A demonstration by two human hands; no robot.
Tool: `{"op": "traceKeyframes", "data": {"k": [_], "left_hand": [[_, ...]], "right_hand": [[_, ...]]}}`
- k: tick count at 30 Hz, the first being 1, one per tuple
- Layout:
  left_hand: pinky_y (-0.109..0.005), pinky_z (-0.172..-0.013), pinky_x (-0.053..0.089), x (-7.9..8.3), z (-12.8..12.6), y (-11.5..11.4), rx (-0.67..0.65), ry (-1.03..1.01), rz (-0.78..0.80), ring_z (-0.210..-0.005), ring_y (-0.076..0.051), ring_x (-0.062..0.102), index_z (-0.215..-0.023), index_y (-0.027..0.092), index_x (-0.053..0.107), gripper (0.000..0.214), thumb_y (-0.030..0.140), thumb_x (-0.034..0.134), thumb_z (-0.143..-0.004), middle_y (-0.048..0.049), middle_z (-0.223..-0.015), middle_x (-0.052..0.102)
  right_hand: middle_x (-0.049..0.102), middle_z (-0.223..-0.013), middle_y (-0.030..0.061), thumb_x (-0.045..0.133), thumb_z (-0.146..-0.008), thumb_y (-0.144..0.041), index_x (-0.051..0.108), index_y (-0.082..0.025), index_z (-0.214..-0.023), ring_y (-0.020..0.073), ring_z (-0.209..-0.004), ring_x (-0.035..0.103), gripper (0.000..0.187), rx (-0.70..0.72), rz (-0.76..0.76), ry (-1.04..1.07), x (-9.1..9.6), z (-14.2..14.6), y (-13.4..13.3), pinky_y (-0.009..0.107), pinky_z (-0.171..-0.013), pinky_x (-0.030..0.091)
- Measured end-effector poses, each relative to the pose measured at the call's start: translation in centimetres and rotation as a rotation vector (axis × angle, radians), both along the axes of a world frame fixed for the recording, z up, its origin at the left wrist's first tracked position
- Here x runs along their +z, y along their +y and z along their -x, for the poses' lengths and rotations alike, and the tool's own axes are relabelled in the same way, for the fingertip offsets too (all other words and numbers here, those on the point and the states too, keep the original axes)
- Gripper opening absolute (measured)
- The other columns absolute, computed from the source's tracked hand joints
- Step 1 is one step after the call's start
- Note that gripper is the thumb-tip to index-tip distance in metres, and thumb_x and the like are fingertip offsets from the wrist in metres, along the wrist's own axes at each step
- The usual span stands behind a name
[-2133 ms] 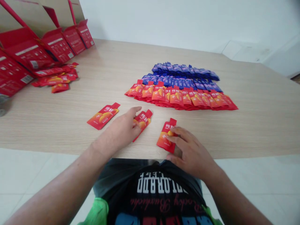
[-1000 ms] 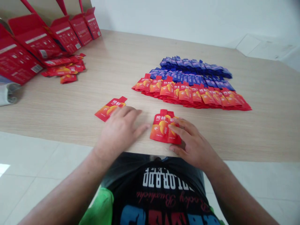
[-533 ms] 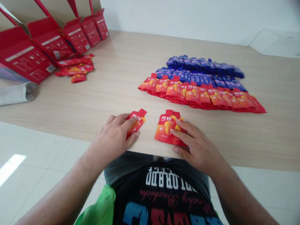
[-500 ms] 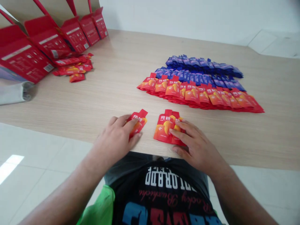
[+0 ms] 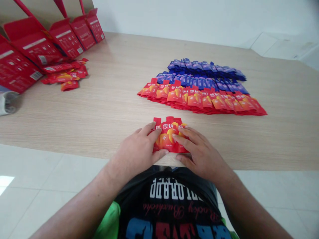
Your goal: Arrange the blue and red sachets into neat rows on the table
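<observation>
Three red pouches with orange fruit pictures lie overlapping near the table's front edge, the middle pouch (image 5: 166, 136) on top of its neighbours. My left hand (image 5: 138, 149) grips the left pouch (image 5: 157, 121), fingers over its face and thumb along its lower edge. On the other side, my right hand (image 5: 199, 151) has its fingertips on the right pouch (image 5: 178, 121) and its thumb by the bottom edge. Both hands partly hide the outer pouches. Beyond them is a wide, fanned row of red pouches (image 5: 195, 98).
Behind the red row lie rows of blue-purple pouches (image 5: 204, 68). At the left stand several red cartons (image 5: 66, 39) with raised flaps, and a small heap of red packets (image 5: 66, 74) in front. A grey rolled cloth (image 5: 6, 103) rests at the table's left.
My left hand has moved right with its pouch, turning it upright and bringing it against the other two. My right hand stays on its pouches. The view has shifted slightly right.
</observation>
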State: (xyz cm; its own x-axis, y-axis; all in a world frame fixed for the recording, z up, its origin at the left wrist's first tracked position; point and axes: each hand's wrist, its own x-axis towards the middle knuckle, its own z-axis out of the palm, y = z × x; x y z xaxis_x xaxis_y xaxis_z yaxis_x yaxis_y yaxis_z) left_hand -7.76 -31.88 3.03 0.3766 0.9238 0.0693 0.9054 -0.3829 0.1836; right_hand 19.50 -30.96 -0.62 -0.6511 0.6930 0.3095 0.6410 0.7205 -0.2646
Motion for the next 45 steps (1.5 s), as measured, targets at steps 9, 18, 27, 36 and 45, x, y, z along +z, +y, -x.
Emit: {"op": "traceKeyframes", "data": {"k": [9,18,27,36,45], "left_hand": [[-0.060,-0.115,0.056,0.0,2.8,-1.3,0.010,0.050,-0.049,-0.135,-0.043,0.066,-0.151,0.015,0.066,0.078,0.063,0.079,-0.092,-0.0222,-0.161,0.061],[-0.060,-0.119,0.052,-0.3,4.9,-0.2,-0.018,0.039,-0.061,-0.137,-0.043,0.065,-0.146,0.009,0.069,0.072,0.058,0.077,-0.094,-0.0247,-0.157,0.064],[-0.057,-0.119,0.054,-0.7,2.9,-0.8,-0.163,-0.151,-0.071,-0.139,-0.039,0.064,-0.150,0.014,0.067,0.066,0.053,0.076,-0.097,-0.0199,-0.154,0.068],[-0.058,-0.112,0.058,-1.0,2.0,-0.4,-0.137,-0.117,-0.098,-0.129,-0.039,0.066,-0.145,0.014,0.070,0.061,0.053,0.076,-0.098,-0.0207,-0.150,0.069],[-0.057,-0.117,0.054,-0.6,-1.3,0.8,-0.190,-0.081,-0.060,-0.136,-0.039,0.062,-0.147,0.013,0.067,0.062,0.055,0.071,-0.101,-0.0204,-0.152,0.067]], "right_hand": [[0.041,-0.173,0.0146,0.074,-0.103,-0.037,0.063,-0.027,-0.160,0.0409,-0.163,0.030,0.059,-0.005,0.028,-0.057,0.6,1.1,-0.2,0.068,-0.131,0.036],[0.045,-0.170,0.0154,0.072,-0.105,-0.037,0.063,-0.025,-0.160,0.0405,-0.162,0.030,0.057,0.004,0.023,-0.078,0.7,1.2,-0.2,0.067,-0.132,0.034],[0.045,-0.170,0.0150,0.070,-0.106,-0.037,0.062,-0.025,-0.160,0.0393,-0.163,0.031,0.056,0.007,0.025,-0.058,0.7,1.5,-0.2,0.067,-0.131,0.035],[0.057,-0.156,0.0187,0.061,-0.111,-0.036,0.064,-0.015,-0.153,0.0365,-0.146,0.051,0.047,-0.057,0.025,-0.013,0.5,0.1,-0.8,0.062,-0.124,0.048],[0.059,-0.153,0.0183,0.060,-0.113,-0.045,0.069,-0.017,-0.148,0.0389,-0.142,0.053,0.047,-0.134,-0.015,-0.004,0.3,-2.3,-0.9,0.063,-0.120,0.049]]}}
